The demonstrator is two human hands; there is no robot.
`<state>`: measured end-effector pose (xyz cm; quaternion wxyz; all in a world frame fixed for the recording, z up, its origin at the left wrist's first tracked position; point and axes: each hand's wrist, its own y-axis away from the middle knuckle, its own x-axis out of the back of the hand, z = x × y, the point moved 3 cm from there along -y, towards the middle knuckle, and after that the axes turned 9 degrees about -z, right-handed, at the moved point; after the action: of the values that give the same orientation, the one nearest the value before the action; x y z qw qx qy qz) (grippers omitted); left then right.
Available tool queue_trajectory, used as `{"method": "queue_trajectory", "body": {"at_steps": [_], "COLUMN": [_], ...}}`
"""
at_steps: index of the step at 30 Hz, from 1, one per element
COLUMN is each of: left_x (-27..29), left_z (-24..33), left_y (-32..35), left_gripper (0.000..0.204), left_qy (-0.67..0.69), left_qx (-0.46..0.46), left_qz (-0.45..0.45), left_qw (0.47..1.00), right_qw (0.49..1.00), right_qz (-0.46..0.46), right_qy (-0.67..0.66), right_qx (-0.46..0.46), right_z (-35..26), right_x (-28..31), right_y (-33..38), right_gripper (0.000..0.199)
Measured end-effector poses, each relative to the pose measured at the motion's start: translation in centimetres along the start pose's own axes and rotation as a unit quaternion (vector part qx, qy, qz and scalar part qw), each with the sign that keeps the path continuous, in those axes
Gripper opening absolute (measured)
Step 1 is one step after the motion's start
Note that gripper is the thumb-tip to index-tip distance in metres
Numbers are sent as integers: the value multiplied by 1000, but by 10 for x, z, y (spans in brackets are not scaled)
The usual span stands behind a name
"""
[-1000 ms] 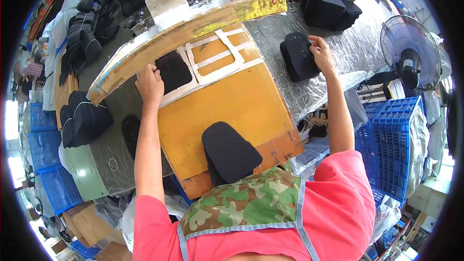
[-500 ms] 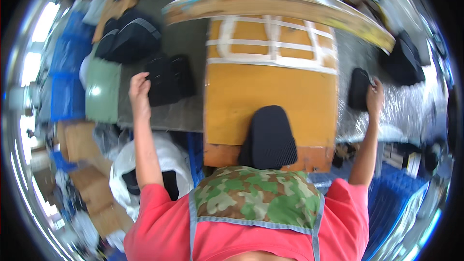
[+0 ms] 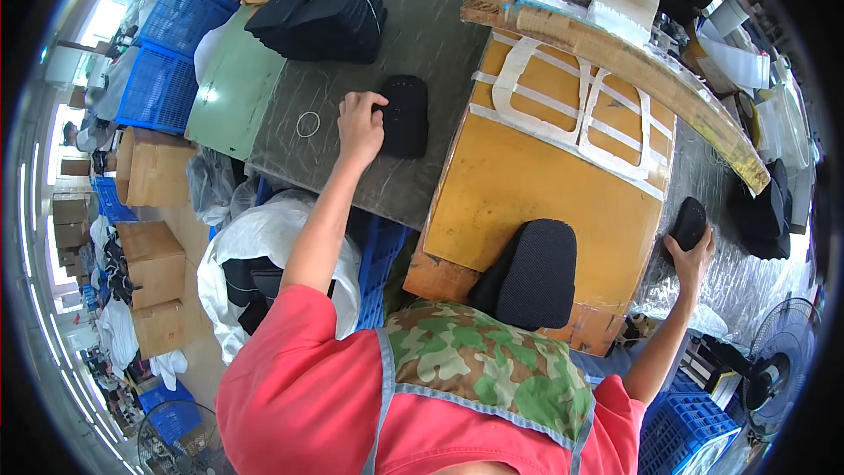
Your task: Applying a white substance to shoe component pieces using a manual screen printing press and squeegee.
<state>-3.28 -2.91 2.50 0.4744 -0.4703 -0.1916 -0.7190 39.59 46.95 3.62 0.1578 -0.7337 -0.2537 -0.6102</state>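
My left hand (image 3: 361, 129) is over the dark table, its fingers loosely bent and apart with nothing visible in them. A fingertip reaches the left edge of a black rounded pad (image 3: 406, 119) lying flat. At the right, my right hand (image 3: 695, 255) grips the lower end of a smaller black pad (image 3: 688, 222), thumb on one side and fingers on the other. Between my arms, black mesh-faced pads (image 3: 538, 273) lean at the near edge of a yellow board (image 3: 527, 176), against my camouflage apron (image 3: 492, 352).
Banded stacks of black pads (image 3: 343, 13) stand at the far left, near a pale loop (image 3: 308, 124). A curved wooden bar (image 3: 615, 48) crosses beyond white taped outlines (image 3: 580, 110). A white sack (image 3: 272, 233) hangs below left; a fan (image 3: 778, 369) stands at lower right.
The whole view has turned, shifting the table contents to the right. My left hand stays beside the black pad; my right hand now wraps round the end of the smaller pad.
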Motion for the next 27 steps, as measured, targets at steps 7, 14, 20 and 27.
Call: {"method": "queue_trajectory", "body": {"at_steps": [7, 14, 20, 27], "left_x": [-11, -46, -40, -31], "left_z": [47, 62, 68, 81], "left_y": [-14, -34, -39, -34], "left_gripper": [44, 57, 42, 51], "left_qy": [-143, -187, -142, -145], "left_qx": [-28, 39, 38, -29], "left_qz": [-2, -156, -133, -70], "left_qw": [989, 969, 980, 987], "right_qw": [959, 897, 897, 866], "right_qz": [61, -176, -145, -153], "right_qy": [-227, -114, -165, -302], "right_qx": [157, 390, 384, 368], "right_z": [-111, -227, -229, -222], "right_x": [60, 41, 37, 44], "right_y": [69, 133, 143, 110], "right_gripper": [61, 64, 45, 21]}}
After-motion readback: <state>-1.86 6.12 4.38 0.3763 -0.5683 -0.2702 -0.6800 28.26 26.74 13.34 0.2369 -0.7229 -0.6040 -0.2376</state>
